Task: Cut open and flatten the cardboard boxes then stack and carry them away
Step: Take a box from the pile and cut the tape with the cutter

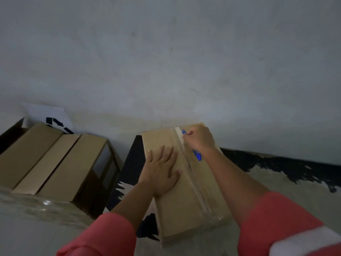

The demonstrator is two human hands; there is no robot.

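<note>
The left grip lies flat on the taped cardboard box, fingers straight, holding nothing. The right grip is curled round a blue cutter at the far end of the tape. The box sits on the floor by the wall.

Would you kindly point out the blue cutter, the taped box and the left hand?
blue cutter (197, 156), head view, on its exposed handle end
taped box (175, 206), head view, on its bare top face
left hand (162, 170), head view, on the back of the hand
</note>
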